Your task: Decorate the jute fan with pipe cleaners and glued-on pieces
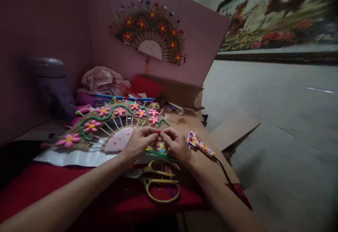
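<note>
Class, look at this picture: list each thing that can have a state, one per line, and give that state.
Left hand: fingers pinched at the red piece
Right hand: fingers pinched there too
Scissors: lying down; blade opening unclear
Glue gun: lying down, cord attached; power unclear
Pink-flowered fan: lying down
Orange-flowered fan: upright
Flask: upright
</note>
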A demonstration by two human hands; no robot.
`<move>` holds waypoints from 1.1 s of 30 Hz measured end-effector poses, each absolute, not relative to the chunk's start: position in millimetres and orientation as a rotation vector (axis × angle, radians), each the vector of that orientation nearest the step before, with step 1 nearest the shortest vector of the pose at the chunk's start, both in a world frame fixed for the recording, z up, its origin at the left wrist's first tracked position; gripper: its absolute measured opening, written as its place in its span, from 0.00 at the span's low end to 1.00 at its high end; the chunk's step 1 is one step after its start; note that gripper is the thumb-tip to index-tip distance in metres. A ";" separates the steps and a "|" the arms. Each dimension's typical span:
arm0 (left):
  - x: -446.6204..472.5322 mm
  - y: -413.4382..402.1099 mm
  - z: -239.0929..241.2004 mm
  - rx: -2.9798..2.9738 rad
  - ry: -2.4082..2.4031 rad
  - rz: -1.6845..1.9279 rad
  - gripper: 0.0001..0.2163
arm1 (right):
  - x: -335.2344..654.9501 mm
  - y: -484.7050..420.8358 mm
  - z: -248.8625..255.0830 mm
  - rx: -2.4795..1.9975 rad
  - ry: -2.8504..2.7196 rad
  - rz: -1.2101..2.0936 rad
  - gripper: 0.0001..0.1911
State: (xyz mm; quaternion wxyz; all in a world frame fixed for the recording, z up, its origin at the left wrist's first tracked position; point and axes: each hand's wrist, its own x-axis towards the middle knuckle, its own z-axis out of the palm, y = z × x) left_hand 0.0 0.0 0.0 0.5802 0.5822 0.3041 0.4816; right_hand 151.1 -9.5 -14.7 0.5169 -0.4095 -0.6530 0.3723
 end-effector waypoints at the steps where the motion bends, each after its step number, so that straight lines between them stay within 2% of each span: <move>1: -0.2 1.2 -1.4 1.378 0.723 1.118 0.08 | 151.4 -9.5 -14.8 -0.996 -1.571 0.893 0.13; 23: -2.7 6.0 -12.3 1.569 0.817 1.093 0.08 | 155.2 -10.2 -18.5 -1.009 -1.746 0.753 0.10; 33: -12.4 2.2 -4.4 2.086 0.955 1.024 0.09 | 156.5 -14.8 -11.1 -1.014 -1.843 0.742 0.11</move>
